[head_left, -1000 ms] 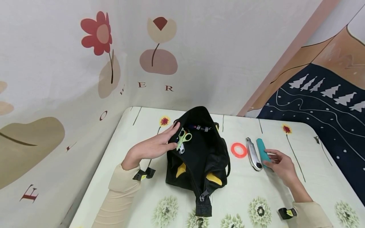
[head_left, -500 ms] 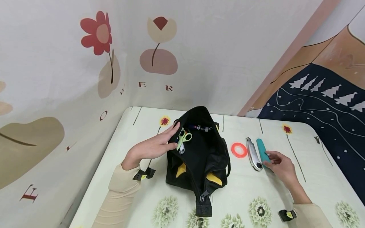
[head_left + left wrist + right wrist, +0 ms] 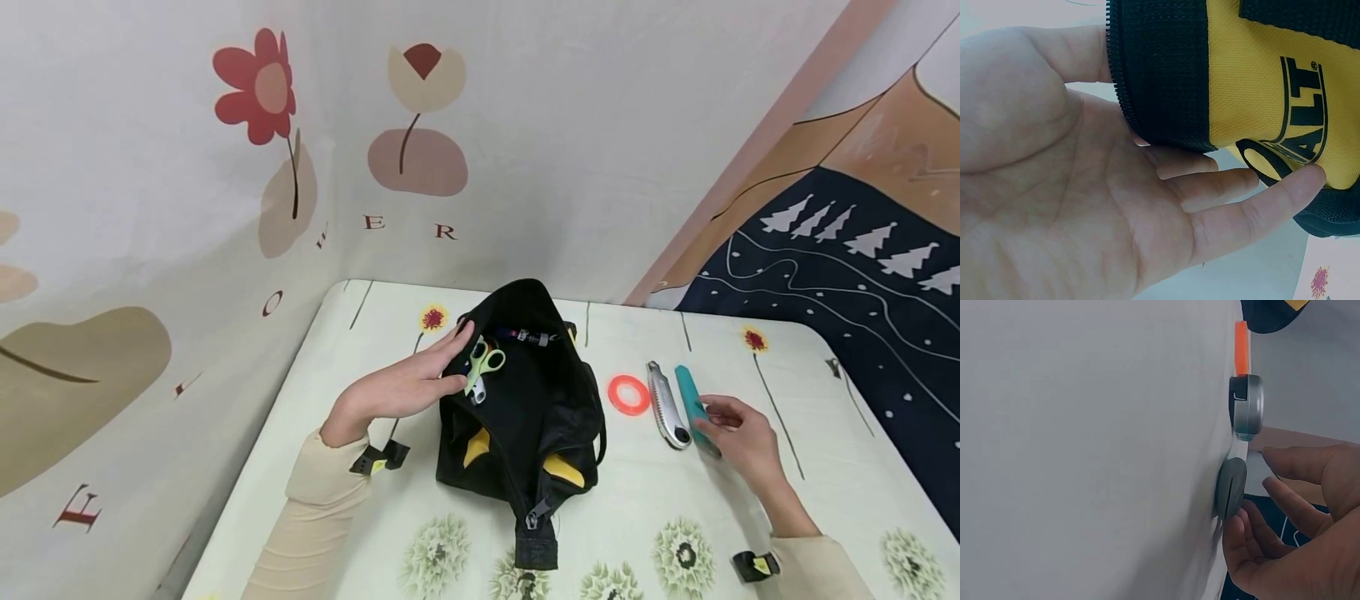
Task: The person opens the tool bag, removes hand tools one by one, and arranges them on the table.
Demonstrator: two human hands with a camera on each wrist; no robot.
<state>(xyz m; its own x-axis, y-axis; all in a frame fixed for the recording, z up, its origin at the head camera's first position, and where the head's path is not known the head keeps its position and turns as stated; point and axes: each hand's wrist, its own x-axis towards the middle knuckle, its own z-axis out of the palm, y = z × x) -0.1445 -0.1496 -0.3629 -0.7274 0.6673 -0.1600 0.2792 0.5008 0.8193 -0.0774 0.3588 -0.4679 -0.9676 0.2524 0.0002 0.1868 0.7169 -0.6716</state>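
Note:
A black bag point(image 3: 525, 450) with yellow patches stands open at the table's middle. My left hand point(image 3: 412, 383) holds its left rim, thumb inside the mouth and fingers outside. The left wrist view shows that hand's palm point(image 3: 1085, 181) beside the zipper edge and the yellow side. Green-handled scissors point(image 3: 486, 367) show inside the bag. On the right, my right hand point(image 3: 742, 437) has curled fingers and thumb at the near end of a long flat teal tool point(image 3: 688, 392). In the right wrist view, the tool's slitted end point(image 3: 1232, 487) lies low on the table against the fingertips.
Left of the teal tool lie a silver utility knife point(image 3: 666, 408) and an orange ring point(image 3: 628, 395). A purple-and-grey item point(image 3: 528, 337) sits deeper in the bag. Fabric walls point(image 3: 525, 167) rise behind the flower-printed table point(image 3: 375, 533).
My right hand has shifted slightly at the teal tool, and more of its near end shows below the thumb. The left hand and the bag stay put.

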